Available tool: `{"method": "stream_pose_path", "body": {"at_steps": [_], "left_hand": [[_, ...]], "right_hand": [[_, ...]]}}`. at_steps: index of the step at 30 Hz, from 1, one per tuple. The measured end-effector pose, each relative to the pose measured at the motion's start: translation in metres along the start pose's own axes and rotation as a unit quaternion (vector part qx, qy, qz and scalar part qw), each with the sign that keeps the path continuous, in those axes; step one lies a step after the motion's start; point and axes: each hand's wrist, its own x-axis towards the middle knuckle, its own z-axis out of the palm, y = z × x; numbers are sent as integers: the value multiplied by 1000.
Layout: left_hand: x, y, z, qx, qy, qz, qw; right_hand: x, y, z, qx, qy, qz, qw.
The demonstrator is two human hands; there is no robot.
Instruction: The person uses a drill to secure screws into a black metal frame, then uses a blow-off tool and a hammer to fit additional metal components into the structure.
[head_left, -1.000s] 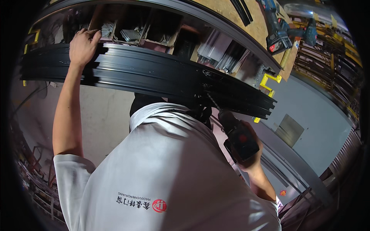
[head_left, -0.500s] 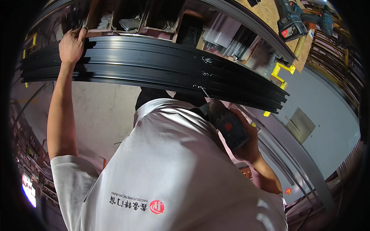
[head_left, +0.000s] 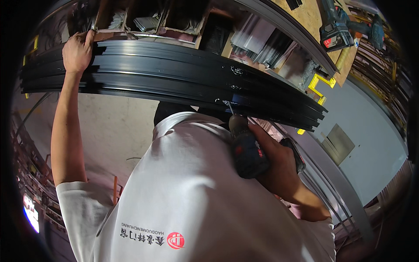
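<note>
My right hand (head_left: 281,166) is wrapped around the grip of a dark cordless drill (head_left: 248,155), held close against my shirt. The thin drill bit (head_left: 231,107) points away from me, and its tip meets the nearest of several long black metal profiles (head_left: 152,65) lying side by side. White shavings (head_left: 236,70) are scattered on the profiles near the bit and farther across in line with it. Over at the left, my left hand (head_left: 77,53) lies across the profiles' far edge, its fingers curled over it and partly hidden.
Yellow brackets (head_left: 321,87) show beneath the profiles at both ends. Beyond are open bins (head_left: 181,19) of parts and bundled strips (head_left: 257,41). Two more power tools (head_left: 336,28) lie on a wooden board at the far right. A grey panel (head_left: 371,135) stretches along the right.
The drill body has swung left and toward me, showing more of its battery and my right hand. Its bit stays at the near profile. My left hand keeps its hold.
</note>
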Motion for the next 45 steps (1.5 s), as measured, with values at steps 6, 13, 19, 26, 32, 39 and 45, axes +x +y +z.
{"method": "stream_pose_path", "body": {"at_steps": [6,13,19,26,32,39,45], "left_hand": [[1,-5,6,-23,14,5,1000],[0,0,-2,-19,8,22,1000],[0,0,1,-33,8,-15,999],[2,-1,2,6,6,17,1000],[0,-7,7,1,16,24,1000],[0,-5,6,23,-4,25,999],[-1,-11,12,-5,40,39,998]], "right_hand": [[21,5,-12,-65,-34,-23,997],[-1,-3,-36,50,-19,-45,998],[-12,3,-39,113,29,-21,993],[6,21,-24,89,55,-39,994],[15,27,-21,87,57,-17,994],[24,13,-31,35,26,-23,999],[41,-14,-51,-47,-41,-17,998]]}}
